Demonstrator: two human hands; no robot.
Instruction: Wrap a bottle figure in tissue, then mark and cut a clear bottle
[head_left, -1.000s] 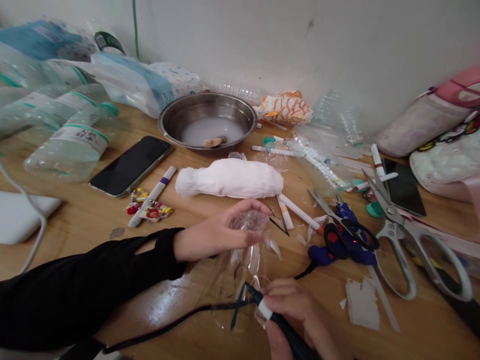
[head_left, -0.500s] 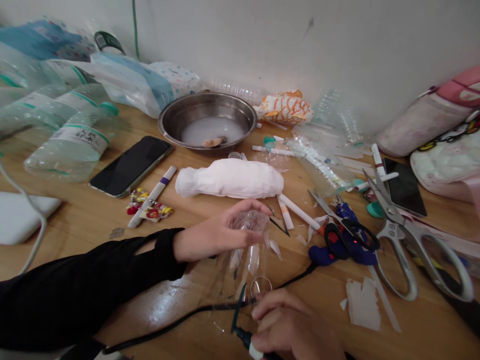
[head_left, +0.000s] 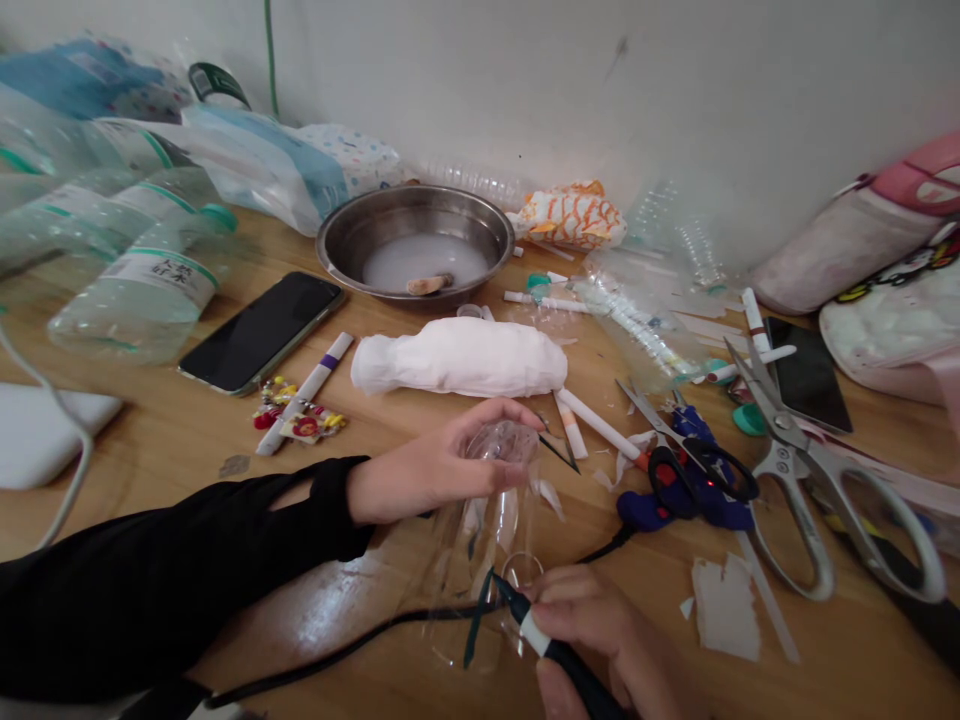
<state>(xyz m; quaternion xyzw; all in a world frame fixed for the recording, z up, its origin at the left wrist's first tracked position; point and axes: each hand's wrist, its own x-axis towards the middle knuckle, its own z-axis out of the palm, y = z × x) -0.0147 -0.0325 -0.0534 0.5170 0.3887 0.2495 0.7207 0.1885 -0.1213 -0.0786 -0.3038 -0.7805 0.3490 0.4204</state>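
Note:
My left hand is closed around the far end of a clear plastic bottle that lies over the desk, its near end toward me. A dark green stroke shows on the bottle's side. In my right hand is a dark marker with a white band. Its tip touches or nearly touches the plastic at the stroke's far end. Just beyond my left hand rests a white wrapped bottle shape. A black cable passes behind the clear plastic.
A metal bowl of cloudy liquid stands at the back. Clear bottles and a phone lie left. To the right are large scissors, smaller black-handled scissors, a blue glue gun, loose markers and plastic scraps.
My right hand has turned and shifted slightly right, carrying the marker tip up from the stroke's near end to its far end. My left hand and the bottle have stayed put.

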